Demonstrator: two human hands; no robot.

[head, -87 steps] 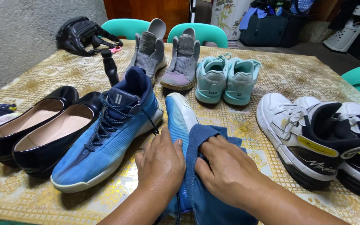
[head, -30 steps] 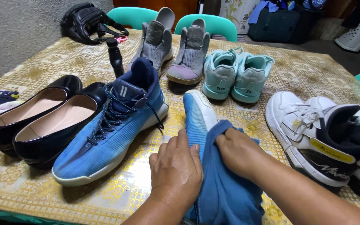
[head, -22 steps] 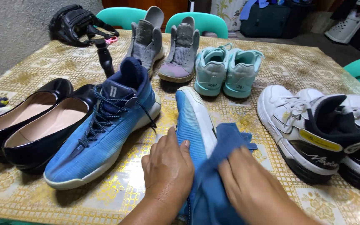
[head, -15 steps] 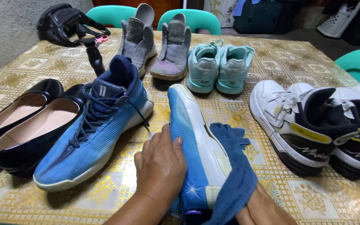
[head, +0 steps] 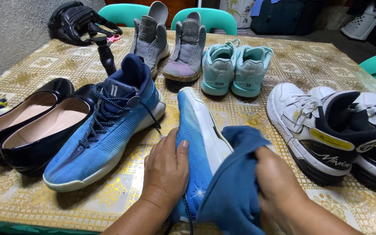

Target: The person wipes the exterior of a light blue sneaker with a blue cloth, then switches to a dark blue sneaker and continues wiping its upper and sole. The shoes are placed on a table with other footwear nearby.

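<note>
A blue sneaker lies tipped on its side in front of me, its white sole facing right. My left hand rests flat on its upper and holds it down. My right hand grips a dark blue cloth pressed against the sneaker's sole near the heel. The matching blue sneaker with dark laces stands upright just to the left.
On the gold-patterned tablecloth stand black flat shoes at left, grey high-tops, mint sneakers, and white-and-black sneakers at right. A black bottle and black bag sit far left. Teal chairs ring the table.
My right hand has rubbed the cloth along the sneaker's sole, down to the heel and now back up over the side. My left hand has stayed on the upper.
</note>
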